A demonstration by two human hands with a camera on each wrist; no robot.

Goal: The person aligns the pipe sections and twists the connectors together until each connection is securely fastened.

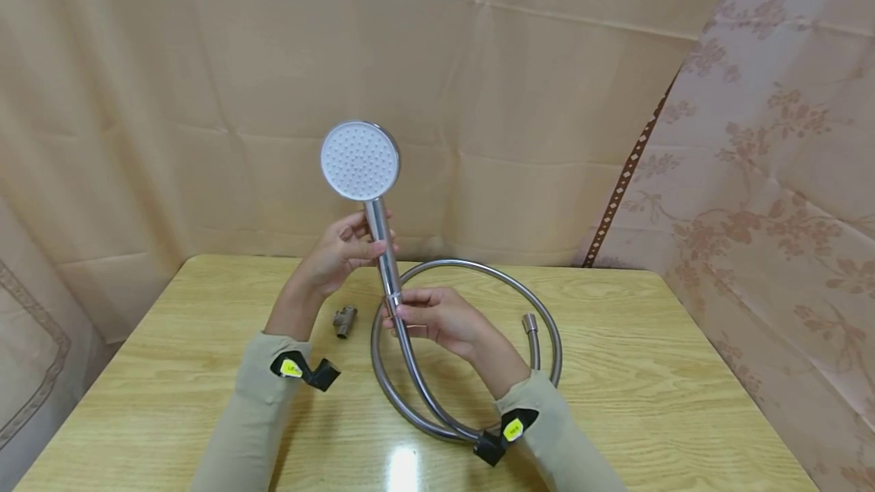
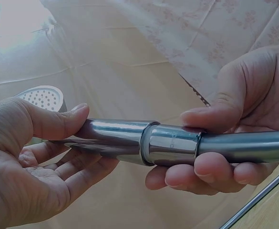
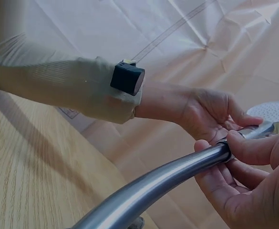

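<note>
A chrome shower head (image 1: 360,160) with a round white nozzle face is held up above the table, face toward me. My left hand (image 1: 339,255) grips its handle (image 1: 384,260), thumb across the front. Just below, my right hand (image 1: 443,319) pinches the metal nut (image 2: 173,144) at the end of the shower hose (image 1: 418,378). In the left wrist view the nut meets the handle's end, with a thin pale ring showing at the joint. From there the grey hose drops and loops on the table, its other end fitting (image 1: 529,323) lying right of my right hand.
A small metal valve fitting (image 1: 345,321) lies on the wooden table (image 1: 615,370), left of the hose loop. Beige cloth (image 1: 519,135) hangs behind the table, and a flowered cloth (image 1: 786,211) covers the right side. Black wrist cameras (image 1: 321,375) sit on both sleeves.
</note>
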